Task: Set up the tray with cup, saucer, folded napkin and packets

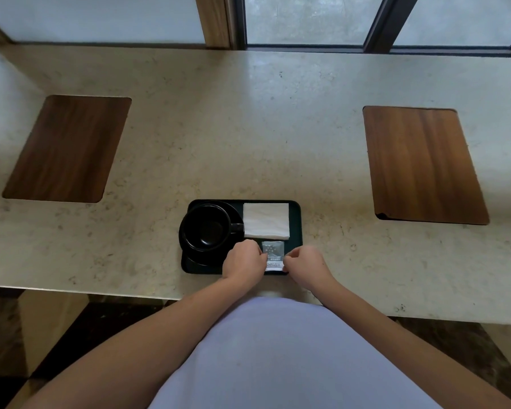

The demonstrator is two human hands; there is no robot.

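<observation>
A dark rectangular tray (295, 231) lies on the stone counter near its front edge. On its left half a black cup (207, 227) stands on a black saucer (189, 252), handle pointing right. A white folded napkin (266, 220) lies flat in the tray's far right part. Below the napkin lies a grey and white packet (273, 255). My left hand (242, 261) pinches the packet's left edge. My right hand (306, 262) pinches its right edge. Whether more packets lie under it is hidden.
Two dark wooden boards are set into the pale stone counter (248, 128), one at the left (68, 149) and one at the right (422, 163). Windows with dark frames (375, 22) run along the far edge. The counter's front edge is just below the tray.
</observation>
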